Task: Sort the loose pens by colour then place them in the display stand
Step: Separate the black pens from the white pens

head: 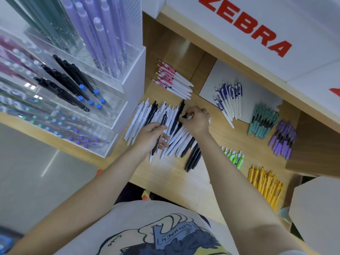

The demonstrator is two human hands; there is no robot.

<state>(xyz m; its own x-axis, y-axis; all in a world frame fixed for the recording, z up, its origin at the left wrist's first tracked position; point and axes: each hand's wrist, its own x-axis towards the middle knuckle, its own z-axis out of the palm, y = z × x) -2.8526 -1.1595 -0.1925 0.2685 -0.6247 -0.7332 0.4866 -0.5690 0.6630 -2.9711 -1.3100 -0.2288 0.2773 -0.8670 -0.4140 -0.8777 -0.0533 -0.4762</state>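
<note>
A: Loose pens, white-barrelled and black-barrelled plastic ones (147, 118), lie in a mixed fan on the pale wooden counter (176, 177), right beneath both sets of fingers.

B: What are the hands doing?

A: The left hand (150, 138) has its fingers and thumb curled round a pen with a dark upper barrel and white tip (158, 137). The right hand (197, 119) has its fingertips drawn together, pinching at a black pen's end (184, 115) in the pile (exactly which pen it has, I cannot tell).

B: And the sorted ones?

A: Beyond the right knuckles: a pink-and-white pen group (173, 81), a blue-and-white pen group (229, 99), a teal pen bunch (263, 122), a purple pen bunch (283, 138). Nearer the wrist, green pens (234, 157) and yellow pens (265, 183).

B: Advice?

A: Probably lift each black pen straight out so the white ones don't scatter, then lay it with the black pen row (193, 157) under the right wrist. The clear acrylic display stand (117, 100), left of the left fingers, comes later.
</note>
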